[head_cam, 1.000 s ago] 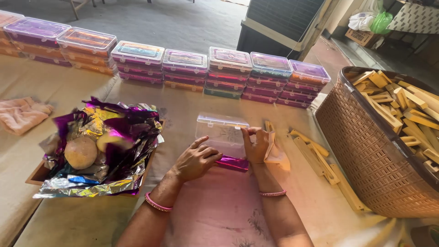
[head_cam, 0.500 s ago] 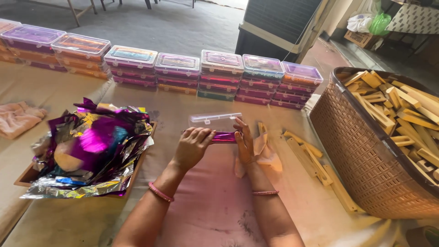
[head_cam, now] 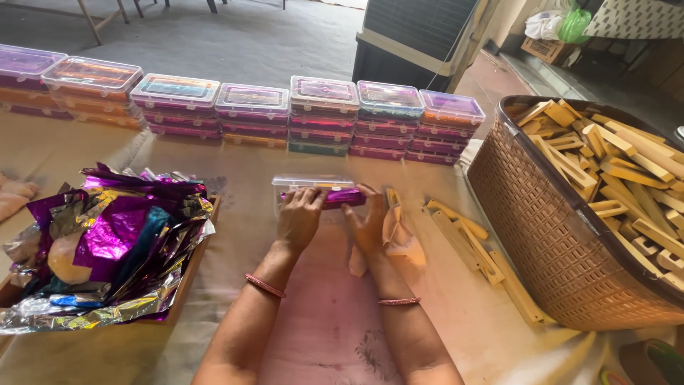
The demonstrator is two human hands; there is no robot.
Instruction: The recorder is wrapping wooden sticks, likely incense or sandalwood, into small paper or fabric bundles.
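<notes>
Left hand [head_cam: 299, 217] and right hand [head_cam: 367, 224] both grip the clear box [head_cam: 311, 187], pressing purple foil [head_cam: 342, 197] inside. Judgement: seat foil flat before shutting lid.

We are seeing stacked boxes [head_cam: 320, 117] lining the table's [head_cam: 320, 335] far edge, a foil tray [head_cam: 107, 242] sitting at its left edge, a basket [head_cam: 570, 235] at its right.
</notes>
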